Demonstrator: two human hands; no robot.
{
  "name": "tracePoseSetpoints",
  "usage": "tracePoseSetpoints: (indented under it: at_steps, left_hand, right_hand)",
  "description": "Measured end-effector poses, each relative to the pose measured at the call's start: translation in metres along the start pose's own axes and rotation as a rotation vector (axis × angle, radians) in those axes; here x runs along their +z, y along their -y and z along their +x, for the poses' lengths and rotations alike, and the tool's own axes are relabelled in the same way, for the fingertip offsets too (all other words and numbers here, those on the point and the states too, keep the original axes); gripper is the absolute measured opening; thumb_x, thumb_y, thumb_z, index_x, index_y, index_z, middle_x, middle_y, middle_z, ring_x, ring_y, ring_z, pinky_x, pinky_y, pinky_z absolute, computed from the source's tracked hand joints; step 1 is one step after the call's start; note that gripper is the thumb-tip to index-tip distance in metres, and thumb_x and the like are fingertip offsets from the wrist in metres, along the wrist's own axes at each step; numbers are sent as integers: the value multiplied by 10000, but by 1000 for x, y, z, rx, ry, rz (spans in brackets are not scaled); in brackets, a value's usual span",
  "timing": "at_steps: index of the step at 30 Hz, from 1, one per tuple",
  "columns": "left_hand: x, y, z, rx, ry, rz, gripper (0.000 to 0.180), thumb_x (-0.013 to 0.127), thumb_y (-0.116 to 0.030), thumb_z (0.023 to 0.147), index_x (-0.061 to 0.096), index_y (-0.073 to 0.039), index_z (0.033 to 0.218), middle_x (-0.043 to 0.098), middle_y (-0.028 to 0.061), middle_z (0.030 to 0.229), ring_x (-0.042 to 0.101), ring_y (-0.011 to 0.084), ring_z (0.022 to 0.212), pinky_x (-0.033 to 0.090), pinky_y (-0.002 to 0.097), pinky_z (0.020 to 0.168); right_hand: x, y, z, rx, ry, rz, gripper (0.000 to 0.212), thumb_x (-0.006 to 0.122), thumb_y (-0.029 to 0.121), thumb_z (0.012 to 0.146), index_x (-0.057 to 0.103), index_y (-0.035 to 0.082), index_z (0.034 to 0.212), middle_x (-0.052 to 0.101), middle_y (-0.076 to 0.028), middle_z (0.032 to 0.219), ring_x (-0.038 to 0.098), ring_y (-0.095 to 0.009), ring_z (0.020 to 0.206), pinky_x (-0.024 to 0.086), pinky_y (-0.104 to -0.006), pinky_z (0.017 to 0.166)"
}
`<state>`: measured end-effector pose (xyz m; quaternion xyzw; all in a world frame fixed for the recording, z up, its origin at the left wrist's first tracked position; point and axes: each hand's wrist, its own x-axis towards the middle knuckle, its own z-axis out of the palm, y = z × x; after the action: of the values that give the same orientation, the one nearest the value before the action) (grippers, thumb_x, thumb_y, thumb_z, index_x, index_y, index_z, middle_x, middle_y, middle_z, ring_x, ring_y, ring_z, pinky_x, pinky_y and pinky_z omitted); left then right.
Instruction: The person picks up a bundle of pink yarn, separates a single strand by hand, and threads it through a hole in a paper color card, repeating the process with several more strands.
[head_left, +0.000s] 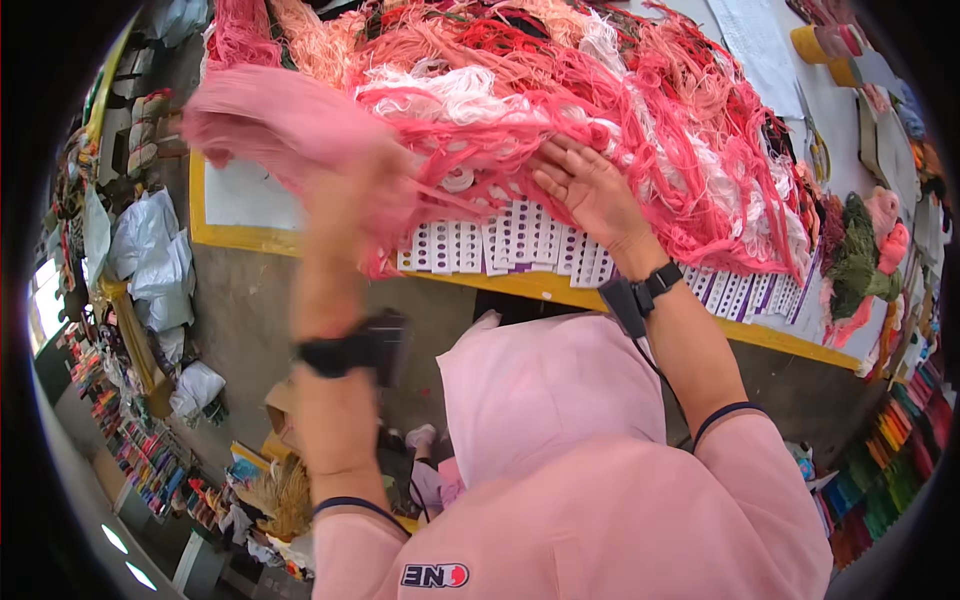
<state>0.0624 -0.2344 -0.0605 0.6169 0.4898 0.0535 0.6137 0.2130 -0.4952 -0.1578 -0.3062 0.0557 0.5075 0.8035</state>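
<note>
A big heap of pink, red and white yarn strands point(560, 110) covers the yellow-edged table point(240, 238). My left hand point(355, 205), blurred by motion, is raised above the table's near edge and grips a bundle of pale pink yarn point(270, 115) that stretches up and to the left. My right hand point(590, 190) lies flat with fingers spread on the heap, just above a row of white cards with purple dots point(500, 245). Both wrists carry black bands.
Green and pink yarn bundles point(860, 255) lie at the table's right end, with yellow tape rolls point(815, 42) at the far right. White plastic bags point(150, 260) sit on the floor to the left. Coloured spools point(890, 450) line shelves lower right.
</note>
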Motion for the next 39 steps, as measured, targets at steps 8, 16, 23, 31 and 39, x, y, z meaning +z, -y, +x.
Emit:
tracePoseSetpoints:
  at_steps: [8, 16, 23, 31, 39]
  left_hand:
    - [104, 104, -25, 128, 35, -231, 238, 685, -204, 879, 687, 27, 820, 665, 87, 644, 622, 164, 531, 471, 286, 501]
    - [129, 151, -49, 846, -317, 787, 500, 832, -431, 672, 689, -21, 920, 649, 152, 738, 630, 351, 665, 492, 421, 621]
    - [136, 159, -52, 1002, -418, 884, 607, 787, -527, 681, 670, 23, 911, 657, 183, 827, 653, 340, 688, 511, 391, 617]
    - [113, 170, -75, 1107, -333, 844, 622, 820, -506, 655, 665, 24, 940, 667, 181, 818, 660, 351, 706, 523, 399, 648]
    - [86, 60, -67, 419, 169, -375, 160, 703, -215, 850, 656, -88, 936, 588, -29, 738, 452, 48, 498, 369, 192, 457]
  right_hand:
    - [20, 25, -8, -51, 315, -962, 232, 532, 111, 937, 579, 16, 1143, 629, -134, 1117, 635, -303, 1028, 512, -386, 876]
    - [2, 31, 12, -1306, 837, -2408, 138, 604, 183, 747, 657, 126, 861, 597, -50, 1062, 486, -228, 1194, 342, -417, 1034]
    - [-54, 79, 50, -1174, 356, -2127, 184, 598, 245, 850, 641, 173, 1014, 586, -39, 1196, 523, -280, 1160, 462, -458, 915]
    - [-59, 54, -13, -1130, 228, -2205, 193, 633, 256, 822, 608, 177, 997, 587, -19, 1100, 538, -254, 1090, 465, -442, 783]
    - [-68, 86, -1, -934, 459, -1990, 121, 600, 164, 845, 639, 154, 959, 636, -48, 1079, 538, -250, 1140, 473, -426, 815]
